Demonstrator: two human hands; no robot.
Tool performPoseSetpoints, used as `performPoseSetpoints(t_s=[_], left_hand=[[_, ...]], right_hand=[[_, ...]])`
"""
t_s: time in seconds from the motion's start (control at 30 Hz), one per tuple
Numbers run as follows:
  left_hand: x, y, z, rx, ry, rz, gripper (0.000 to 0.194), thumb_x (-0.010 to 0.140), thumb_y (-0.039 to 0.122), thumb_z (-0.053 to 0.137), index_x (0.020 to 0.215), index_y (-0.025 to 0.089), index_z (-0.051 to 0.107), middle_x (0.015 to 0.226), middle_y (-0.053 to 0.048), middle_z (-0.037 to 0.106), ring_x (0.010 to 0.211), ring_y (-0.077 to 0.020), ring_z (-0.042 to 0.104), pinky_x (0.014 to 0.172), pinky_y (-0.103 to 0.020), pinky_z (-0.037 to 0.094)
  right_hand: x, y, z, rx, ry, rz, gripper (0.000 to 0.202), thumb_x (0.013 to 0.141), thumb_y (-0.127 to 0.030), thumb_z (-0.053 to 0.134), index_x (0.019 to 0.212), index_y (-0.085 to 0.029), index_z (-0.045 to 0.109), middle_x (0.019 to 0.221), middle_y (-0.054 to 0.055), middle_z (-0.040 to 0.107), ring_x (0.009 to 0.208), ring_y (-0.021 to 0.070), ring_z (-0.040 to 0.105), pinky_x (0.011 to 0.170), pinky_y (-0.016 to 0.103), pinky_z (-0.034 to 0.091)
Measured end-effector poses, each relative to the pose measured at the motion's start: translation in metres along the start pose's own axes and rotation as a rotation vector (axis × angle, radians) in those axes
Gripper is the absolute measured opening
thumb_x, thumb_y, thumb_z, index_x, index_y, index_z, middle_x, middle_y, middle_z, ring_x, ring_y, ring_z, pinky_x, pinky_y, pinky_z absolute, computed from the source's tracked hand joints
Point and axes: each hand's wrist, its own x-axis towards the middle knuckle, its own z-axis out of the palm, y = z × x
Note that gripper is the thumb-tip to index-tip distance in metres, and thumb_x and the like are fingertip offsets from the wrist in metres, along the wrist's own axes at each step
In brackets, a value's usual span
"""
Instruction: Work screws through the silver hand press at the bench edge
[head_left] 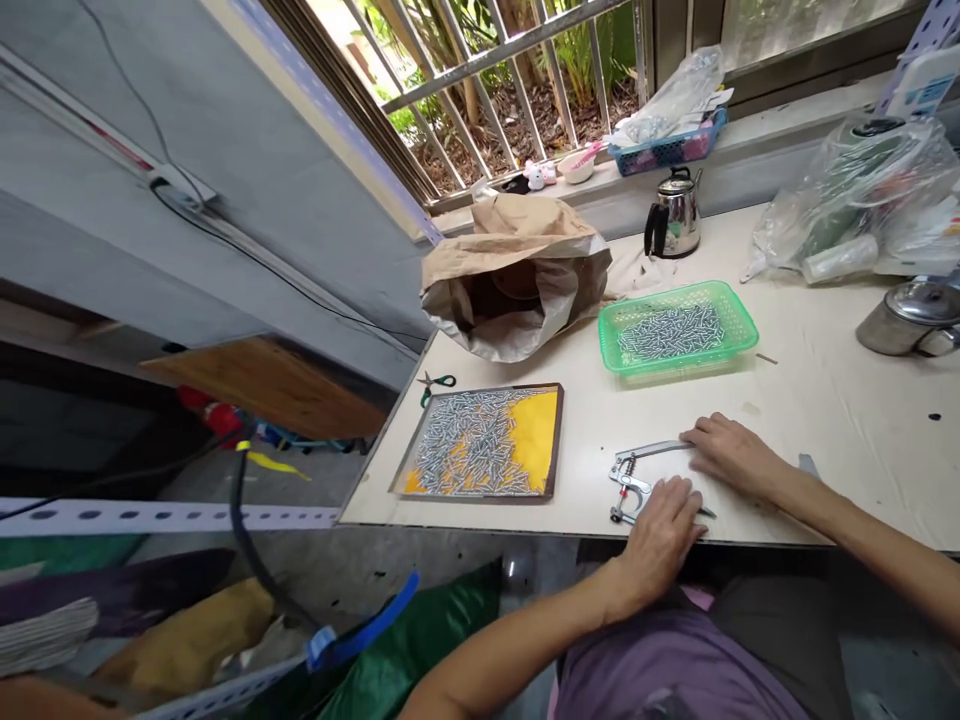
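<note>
On the table (825, 390), a tray (556, 440) and basket (681, 363) hold metal pieces (480, 432) near pliers (636, 486).

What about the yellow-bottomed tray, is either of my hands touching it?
No, the left hand and right hand are both at the spring-loaded metal pliers, apart from the yellow-bottomed tray.

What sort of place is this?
Likely a small workshop, perhaps in a home: a shallow tray of small metal parts and a pliers-like tool share the table with a metal kettle.
</note>
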Motion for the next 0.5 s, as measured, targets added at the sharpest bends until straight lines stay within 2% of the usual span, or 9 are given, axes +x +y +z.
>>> performPoseSetpoints(t_s=[0.07, 0.1, 0.17, 0.23, 0.3, 0.37, 0.43, 0.5], left_hand=[[0.000, 0.003, 0.001, -0.029, -0.001, -0.021, 0.029, 0.094, 0.022, 0.040, 0.121, 0.014, 0.049, 0.115, -0.014, 0.062, 0.120, -0.0252, 0.053, 0.105, -0.048, 0.042], [0.000, 0.003, 0.001, -0.040, -0.003, -0.031, 0.028, 0.094, 0.022, 0.040, 0.119, 0.014, 0.050, 0.112, -0.013, 0.063, 0.118, -0.0244, 0.055, 0.106, -0.048, 0.042], [0.002, 0.004, 0.000, -0.059, -0.004, -0.047, 0.027, 0.095, 0.022, 0.040, 0.118, 0.015, 0.050, 0.109, -0.012, 0.063, 0.116, -0.0236, 0.055, 0.106, -0.048, 0.041], [0.003, 0.005, 0.000, -0.078, 0.009, -0.053, 0.028, 0.094, 0.022, 0.040, 0.119, 0.014, 0.051, 0.111, -0.013, 0.063, 0.117, -0.0240, 0.055, 0.106, -0.048, 0.041], [0.001, 0.007, -0.002, -0.101, 0.032, -0.036, 0.031, 0.094, 0.023, 0.041, 0.120, 0.011, 0.052, 0.112, -0.015, 0.062, 0.115, -0.0247, 0.055, 0.103, -0.045, 0.044], [-0.005, 0.009, -0.007, -0.108, 0.051, 0.040, 0.029, 0.094, 0.024, 0.043, 0.116, 0.010, 0.056, 0.106, -0.014, 0.065, 0.107, -0.0238, 0.059, 0.095, -0.038, 0.050], [-0.016, 0.006, -0.020, -0.069, 0.077, 0.152, 0.025, 0.094, 0.025, 0.045, 0.105, 0.013, 0.062, 0.093, -0.011, 0.067, 0.096, -0.0208, 0.062, 0.087, -0.033, 0.053], [-0.031, -0.006, -0.041, 0.020, 0.144, 0.199, 0.022, 0.094, 0.023, 0.045, 0.094, 0.015, 0.066, 0.081, -0.007, 0.066, 0.083, -0.0175, 0.061, 0.081, -0.030, 0.052]], right_hand=[[0.011, -0.004, -0.004, -0.056, -0.027, 0.018, 0.009, 0.086, -0.017, 0.054, 0.086, -0.018, 0.062, 0.088, 0.007, 0.063, 0.083, 0.0210, 0.054, 0.073, 0.033, 0.037], [0.017, -0.006, -0.007, -0.075, -0.035, 0.033, 0.010, 0.086, -0.017, 0.053, 0.081, -0.019, 0.062, 0.086, 0.007, 0.063, 0.083, 0.0205, 0.053, 0.073, 0.033, 0.036], [0.028, -0.015, -0.012, -0.112, -0.040, 0.087, 0.012, 0.086, -0.015, 0.053, 0.081, -0.018, 0.062, 0.086, 0.007, 0.064, 0.082, 0.0202, 0.053, 0.073, 0.033, 0.035], [0.037, -0.031, -0.015, -0.120, -0.044, 0.081, 0.012, 0.084, -0.013, 0.054, 0.087, -0.018, 0.065, 0.092, 0.008, 0.064, 0.085, 0.0207, 0.052, 0.072, 0.033, 0.034], [0.043, -0.052, -0.014, -0.069, -0.071, -0.049, 0.013, 0.083, -0.015, 0.057, 0.090, -0.021, 0.067, 0.097, 0.008, 0.063, 0.088, 0.0207, 0.051, 0.070, 0.032, 0.034], [0.046, -0.075, -0.008, -0.005, -0.119, -0.240, 0.012, 0.084, -0.017, 0.058, 0.083, -0.023, 0.068, 0.095, 0.006, 0.062, 0.087, 0.0198, 0.049, 0.068, 0.031, 0.033], [0.048, -0.093, -0.001, 0.007, -0.141, -0.360, 0.017, 0.084, -0.016, 0.056, 0.072, -0.021, 0.066, 0.088, 0.006, 0.061, 0.083, 0.0193, 0.048, 0.066, 0.031, 0.033], [0.049, -0.102, 0.005, -0.002, -0.110, -0.418, 0.019, 0.082, -0.011, 0.054, 0.067, -0.020, 0.063, 0.085, 0.007, 0.060, 0.080, 0.0189, 0.047, 0.066, 0.032, 0.033]])
